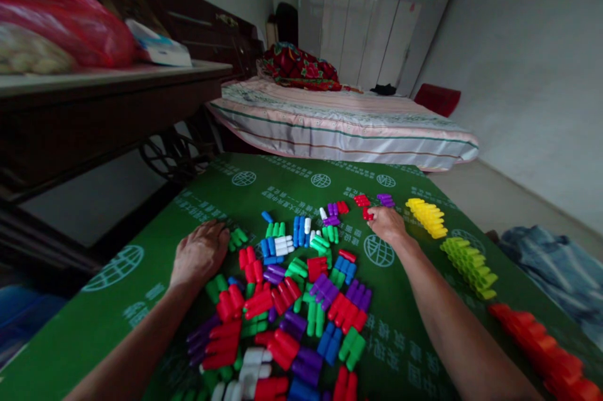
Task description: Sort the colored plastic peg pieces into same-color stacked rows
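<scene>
A heap of coloured plastic interlocking pieces (292,300), red, green, blue, purple and white, lies on a green printed mat (117,300). My left hand (200,253) rests palm down at the heap's left edge, fingers curled over green pieces (238,237). My right hand (387,224) reaches to the far side, its fingers closed round a small red piece (367,215), with other red pieces (362,200) and purple pieces (385,200) just beyond it.
Joined rows lie on the mat's right: yellow (428,217), lime green (468,266), red (541,347). A dark wooden table (108,99) stands left, a bed (343,127) behind, blue cloth (556,275) on the floor at right.
</scene>
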Tool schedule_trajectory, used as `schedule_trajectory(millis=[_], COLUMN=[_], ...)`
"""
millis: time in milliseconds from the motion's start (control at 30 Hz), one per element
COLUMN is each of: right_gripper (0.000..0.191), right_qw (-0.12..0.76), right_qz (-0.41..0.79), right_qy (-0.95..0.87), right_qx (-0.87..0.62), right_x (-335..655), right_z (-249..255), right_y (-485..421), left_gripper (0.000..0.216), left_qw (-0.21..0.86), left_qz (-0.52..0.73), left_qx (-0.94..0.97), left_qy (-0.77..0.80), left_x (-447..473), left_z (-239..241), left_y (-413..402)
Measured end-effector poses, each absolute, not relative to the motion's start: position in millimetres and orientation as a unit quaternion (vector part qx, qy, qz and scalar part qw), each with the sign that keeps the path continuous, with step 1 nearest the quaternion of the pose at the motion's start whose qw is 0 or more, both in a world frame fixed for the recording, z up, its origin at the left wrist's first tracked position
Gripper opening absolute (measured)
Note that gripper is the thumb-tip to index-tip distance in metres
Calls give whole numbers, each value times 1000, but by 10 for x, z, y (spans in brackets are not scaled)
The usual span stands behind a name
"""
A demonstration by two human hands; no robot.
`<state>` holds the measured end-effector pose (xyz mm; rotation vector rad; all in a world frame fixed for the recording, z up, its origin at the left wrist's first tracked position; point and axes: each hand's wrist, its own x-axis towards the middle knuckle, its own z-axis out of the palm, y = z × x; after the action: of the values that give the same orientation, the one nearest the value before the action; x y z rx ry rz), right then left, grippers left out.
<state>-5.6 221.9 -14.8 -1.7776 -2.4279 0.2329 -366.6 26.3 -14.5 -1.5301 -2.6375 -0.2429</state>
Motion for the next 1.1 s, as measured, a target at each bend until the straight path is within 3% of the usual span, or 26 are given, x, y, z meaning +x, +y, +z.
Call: schedule_trajectory(millis=[100,300,1100], right_gripper=[15,32,45], right_qw=[62,63,61], right_qz=[84,82,76], right_qy=[-797,-773,-722], right_qx=[-595,-626,-685], right_x=[-59,-48,-219], right_z=[-136,-115,-145], right_y=[2212,2260,2349], left_gripper=[59,59,57], left_qw=[40,39,31], left_qz=[-81,-83,-76], left_qx=[-501,-499,-500], left_qy=[-861,-862,-862], left_x=[-3671,-3669,-3658], left_z=[-146,-140,-134], left_y=[263,267,264])
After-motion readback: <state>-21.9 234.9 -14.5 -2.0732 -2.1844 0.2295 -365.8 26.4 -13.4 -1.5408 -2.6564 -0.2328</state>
